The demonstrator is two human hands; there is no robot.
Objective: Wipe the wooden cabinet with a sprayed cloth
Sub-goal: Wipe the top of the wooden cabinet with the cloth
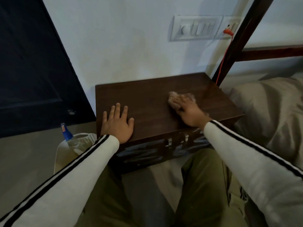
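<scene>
A low dark wooden cabinet [147, 99] stands against the white wall, with metal handles on its front. My left hand [117, 124] lies flat and spread on the near left part of its top, holding nothing. My right hand [188, 112] presses a fluffy light-brown cloth [176, 99] onto the right half of the top; the cloth is blurred and partly hidden under my fingers. A spray bottle [66, 133] with a blue nozzle stands on the floor left of the cabinet.
A dark door [32, 71] is at the left. A white perforated bin [85, 141] stands by the bottle. A bed with grey bedding [270, 108] and a dark wooden frame [242, 40] is to the right. An orange cable [221, 63] hangs from the wall socket.
</scene>
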